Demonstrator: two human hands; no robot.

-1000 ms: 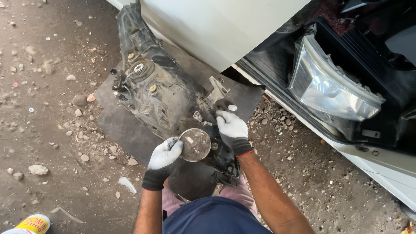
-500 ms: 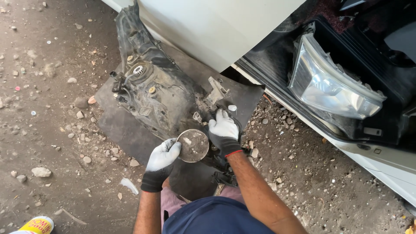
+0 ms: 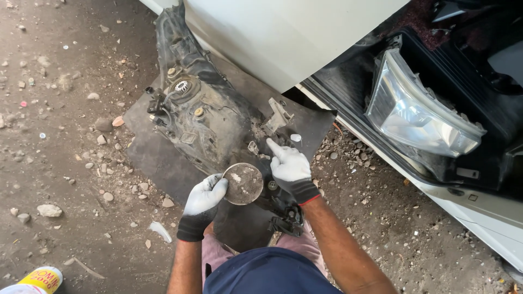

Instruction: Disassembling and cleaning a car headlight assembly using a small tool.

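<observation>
L hand (image 3: pixel 204 195), gloved, pinches a round dusty cap (image 3: pixel 243 183) by its left edge, fingers closed on it, holding it just above the near end of the headlight housing (image 3: pixel 210 122), which lies back-side up on a dark rubber mat (image 3: pixel 158 158) on the dirt ground. R hand (image 3: pixel 289 163), also gloved, rests on the housing right beside the cap; index finger sticks out straight toward the far-right corner of the mat, other fingers curled loose, holding nothing I can make out. Vs. a sec ago: cap sits almost in the same spot, maybe turned a bit more face-up to the camera; R hand has slid slightly toward the far side of the housing and the index finger has come out straight. So cap looks free of the housing and in hand, w/ the opening behind it mostly hidden by cap and R hand, can't tell what's inside. A small white bit (image 3: pixel 295 138) lies on the mat near the R fingertip. Second headlight (image 3: pixel 417 114), clear lens up, rests in the dark recess of the white car body (image 3: pixel 283 32) at right, well apart from the hands. Stones and grit all round the mat edges.
</observation>
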